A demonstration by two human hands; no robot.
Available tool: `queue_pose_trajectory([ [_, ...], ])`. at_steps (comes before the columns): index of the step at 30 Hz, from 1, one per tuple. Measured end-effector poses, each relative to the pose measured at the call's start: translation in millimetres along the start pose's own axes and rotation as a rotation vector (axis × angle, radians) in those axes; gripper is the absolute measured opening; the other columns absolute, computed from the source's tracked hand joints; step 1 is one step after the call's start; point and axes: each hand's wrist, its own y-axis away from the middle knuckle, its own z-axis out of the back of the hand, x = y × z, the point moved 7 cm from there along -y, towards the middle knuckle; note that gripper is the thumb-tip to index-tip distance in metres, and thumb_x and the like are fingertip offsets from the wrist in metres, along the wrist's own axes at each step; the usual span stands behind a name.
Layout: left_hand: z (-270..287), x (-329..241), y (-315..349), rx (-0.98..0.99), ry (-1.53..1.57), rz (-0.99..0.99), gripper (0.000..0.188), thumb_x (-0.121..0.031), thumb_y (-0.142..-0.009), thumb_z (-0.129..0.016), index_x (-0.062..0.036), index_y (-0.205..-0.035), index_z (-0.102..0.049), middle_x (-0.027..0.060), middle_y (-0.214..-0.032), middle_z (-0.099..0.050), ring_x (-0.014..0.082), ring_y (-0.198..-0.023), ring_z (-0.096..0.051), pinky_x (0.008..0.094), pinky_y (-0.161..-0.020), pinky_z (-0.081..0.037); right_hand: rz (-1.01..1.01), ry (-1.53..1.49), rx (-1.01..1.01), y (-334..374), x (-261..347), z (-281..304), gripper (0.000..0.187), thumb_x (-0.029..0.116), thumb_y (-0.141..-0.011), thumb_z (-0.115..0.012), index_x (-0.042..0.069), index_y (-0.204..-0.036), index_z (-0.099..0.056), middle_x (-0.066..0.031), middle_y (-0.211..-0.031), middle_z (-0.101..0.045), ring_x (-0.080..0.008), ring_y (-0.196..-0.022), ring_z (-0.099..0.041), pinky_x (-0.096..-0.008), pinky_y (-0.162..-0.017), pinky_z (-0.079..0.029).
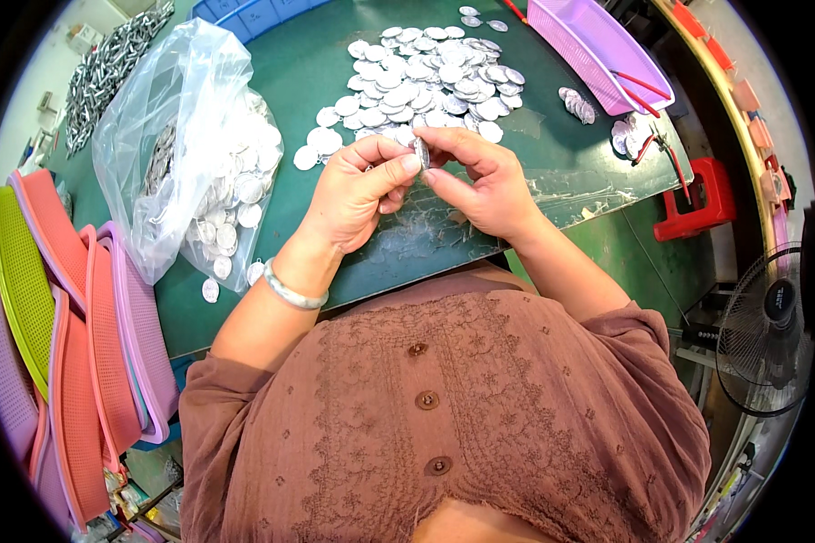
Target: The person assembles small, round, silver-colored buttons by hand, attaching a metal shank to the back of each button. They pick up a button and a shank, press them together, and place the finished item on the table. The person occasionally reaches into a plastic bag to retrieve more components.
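Observation:
Above the near edge of the green table, both my hands meet at the fingertips. My left hand point(360, 192), with a pale bangle on its wrist, is closed, thumb and fingers pinching one side of a silvery medallion point(422, 154) turned edge-on. My right hand point(482, 184) pinches the other side between thumb and forefinger. Whether it is one medallion or several pressed together, I cannot tell. Just beyond the fingers spreads a loose pile of silver oval medallions point(426, 77), some with small loops.
Left of the pile stands a clear plastic bag point(177, 118) holding medallions. Dark metal parts point(113, 72) and a blue tray point(263, 16) lie behind. Right are a purple basket point(589, 45), red-handled pliers point(670, 158) and a red stool point(702, 204). Stacked baskets point(81, 362) crowd the left; a fan point(770, 335) stands right.

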Motion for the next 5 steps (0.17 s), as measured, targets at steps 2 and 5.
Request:
queue_pose_trajectory([
  [2,-1.1,-0.9,0.1,-0.001,-0.019,-0.010,0.007,-0.012,-0.080,-0.060,-0.0073,-0.078,-0.055,-0.0004,-0.065,-0.050,0.0048,-0.052,-0.041,0.0162,-0.043,-0.029,-0.012,-0.037,0.004,1.0,-3.1,-0.7,0.037,0.003,-0.070,-0.062,0.002,-0.106,-0.056,-0.0084,-0.091,-0.059,-0.0146,-0.078,-0.055,-0.0247,-0.072,-0.045],
  [5,-0.3,-0.2,0.1,-0.010,-0.018,-0.009,0.007,-0.012,-0.080,-0.060,-0.0073,-0.078,-0.055,-0.0002,-0.065,-0.051,0.0050,-0.052,-0.041,0.0161,-0.043,-0.029,-0.081,-0.041,0.112,3.2,-6.8,-3.4,0.039,0.000,-0.076,-0.057,0.002,-0.114,-0.051,-0.0086,-0.100,-0.055,-0.0162,-0.093,-0.053,-0.0274,-0.082,-0.043],
])
